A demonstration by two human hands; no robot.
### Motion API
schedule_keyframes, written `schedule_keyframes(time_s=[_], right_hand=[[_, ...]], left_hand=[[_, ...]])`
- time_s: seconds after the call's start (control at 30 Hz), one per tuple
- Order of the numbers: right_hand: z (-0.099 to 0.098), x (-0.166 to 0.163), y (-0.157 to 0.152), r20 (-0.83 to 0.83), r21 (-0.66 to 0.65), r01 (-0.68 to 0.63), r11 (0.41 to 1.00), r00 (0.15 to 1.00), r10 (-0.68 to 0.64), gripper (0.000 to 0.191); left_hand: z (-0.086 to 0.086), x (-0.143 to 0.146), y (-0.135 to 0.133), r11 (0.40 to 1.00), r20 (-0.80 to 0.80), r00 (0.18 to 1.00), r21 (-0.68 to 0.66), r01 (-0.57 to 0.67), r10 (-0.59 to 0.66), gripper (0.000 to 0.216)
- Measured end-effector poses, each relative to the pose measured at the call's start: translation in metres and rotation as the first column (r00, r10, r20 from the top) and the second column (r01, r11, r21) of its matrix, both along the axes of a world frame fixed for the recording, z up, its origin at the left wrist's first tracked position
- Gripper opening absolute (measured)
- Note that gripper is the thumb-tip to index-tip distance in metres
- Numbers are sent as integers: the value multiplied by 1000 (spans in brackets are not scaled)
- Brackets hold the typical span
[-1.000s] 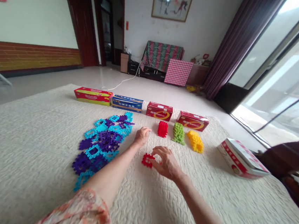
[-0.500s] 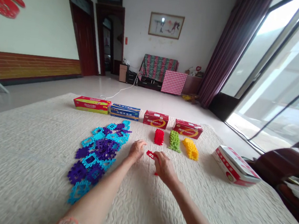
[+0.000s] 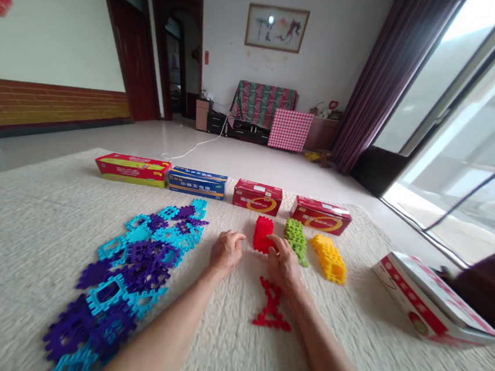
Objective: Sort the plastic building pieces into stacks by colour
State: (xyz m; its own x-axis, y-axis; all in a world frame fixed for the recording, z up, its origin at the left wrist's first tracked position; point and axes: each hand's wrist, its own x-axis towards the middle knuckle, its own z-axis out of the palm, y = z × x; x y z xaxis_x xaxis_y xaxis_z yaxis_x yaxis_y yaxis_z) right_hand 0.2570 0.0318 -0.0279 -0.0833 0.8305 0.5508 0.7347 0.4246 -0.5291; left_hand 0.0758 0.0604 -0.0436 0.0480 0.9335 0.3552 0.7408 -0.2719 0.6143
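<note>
My right hand (image 3: 284, 263) reaches the near right side of a stack of red plastic interlocking building pieces (image 3: 262, 233), its fingers pinched on a red piece at the stack. Partly under the right wrist, more red pieces (image 3: 271, 307) lie on the quilted cover, some triangular. My left hand (image 3: 226, 252) rests on the cover left of the red stack, fingers curled in, with nothing visible in them. Right of the red stack lie a green row of interlocking pieces (image 3: 296, 240) and a yellow row (image 3: 328, 258).
Loose blue and purple pieces (image 3: 134, 268) spread across the left. Behind stand a red and yellow box (image 3: 133, 170), a blue box (image 3: 197, 183) and two red boxes (image 3: 257, 198). A white and red tin (image 3: 429, 302) sits at the right on the cream quilted cover (image 3: 14, 245).
My right hand has carried a red piece forward to the red stack. More of the red pieces near the wrist now show. The view has shifted, and my left hand stays curled.
</note>
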Motion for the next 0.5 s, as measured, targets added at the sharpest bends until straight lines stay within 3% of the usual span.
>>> schedule_keyframes(time_s=[0.3, 0.5], right_hand=[[-11, -2, 4, 127, 11, 70, 997, 989, -71, 40], [-13, -6, 6, 77, 44, 142, 989, 986, -145, 41]], left_hand=[[2, 1, -2, 1000, -4, 1000, 21, 10, -10, 33], [2, 2, -2, 1000, -18, 1000, 30, 2, -2, 33]])
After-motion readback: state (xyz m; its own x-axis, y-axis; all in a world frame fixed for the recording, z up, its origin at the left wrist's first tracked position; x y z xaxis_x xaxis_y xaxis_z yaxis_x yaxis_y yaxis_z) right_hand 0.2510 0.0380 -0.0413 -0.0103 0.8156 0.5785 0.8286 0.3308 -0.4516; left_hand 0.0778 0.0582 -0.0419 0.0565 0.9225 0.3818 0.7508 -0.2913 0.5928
